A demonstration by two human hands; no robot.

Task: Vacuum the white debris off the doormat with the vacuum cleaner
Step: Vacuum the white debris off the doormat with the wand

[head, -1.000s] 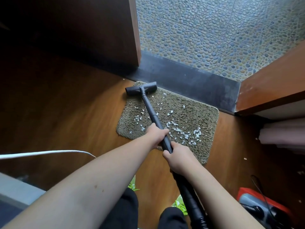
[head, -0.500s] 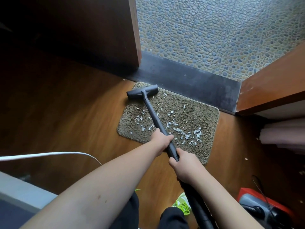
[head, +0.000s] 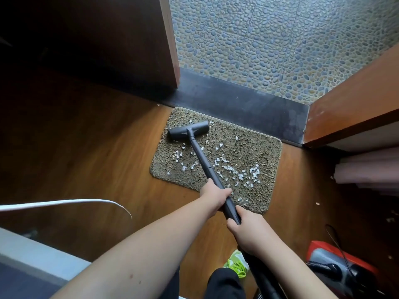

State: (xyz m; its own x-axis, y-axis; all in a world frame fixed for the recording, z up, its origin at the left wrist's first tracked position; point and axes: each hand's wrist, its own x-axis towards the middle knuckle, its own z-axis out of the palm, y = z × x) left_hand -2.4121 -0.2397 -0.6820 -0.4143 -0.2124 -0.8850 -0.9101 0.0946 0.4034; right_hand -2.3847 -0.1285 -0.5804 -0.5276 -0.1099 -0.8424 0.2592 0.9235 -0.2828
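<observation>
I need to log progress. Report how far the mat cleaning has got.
Barely started. Done: only the far left corner of the doormat looks clean. In hand: left hand and right hand grip the wand, with the vacuum head on the mat near that corner. Left: white debris dots the middle and near right.
</observation>
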